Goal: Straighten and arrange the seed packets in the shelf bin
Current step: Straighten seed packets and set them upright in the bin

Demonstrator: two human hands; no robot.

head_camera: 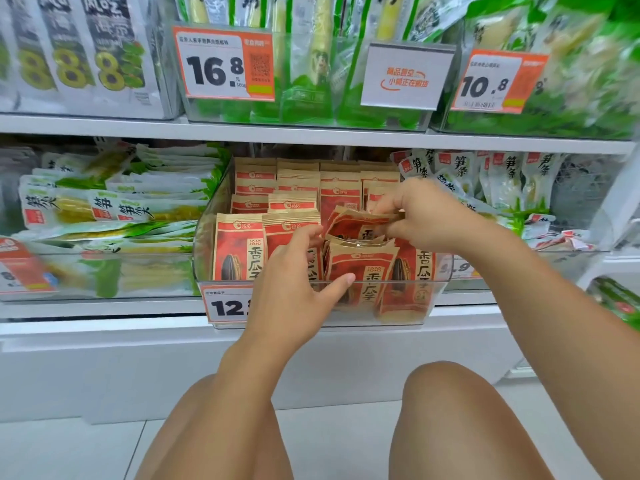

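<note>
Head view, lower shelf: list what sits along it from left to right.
Green-and-white packets stacked flat → clear bin of red seed packets, with the left hand and then the right hand reaching into it → white-and-green packets standing upright.

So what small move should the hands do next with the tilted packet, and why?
Probably stand the tilted packet upright and slot it behind the front packet. The right hand pinches its top edge while it leans across the clear bin; the left hand reaches in beside it, and the left rows already stand straight.
</note>
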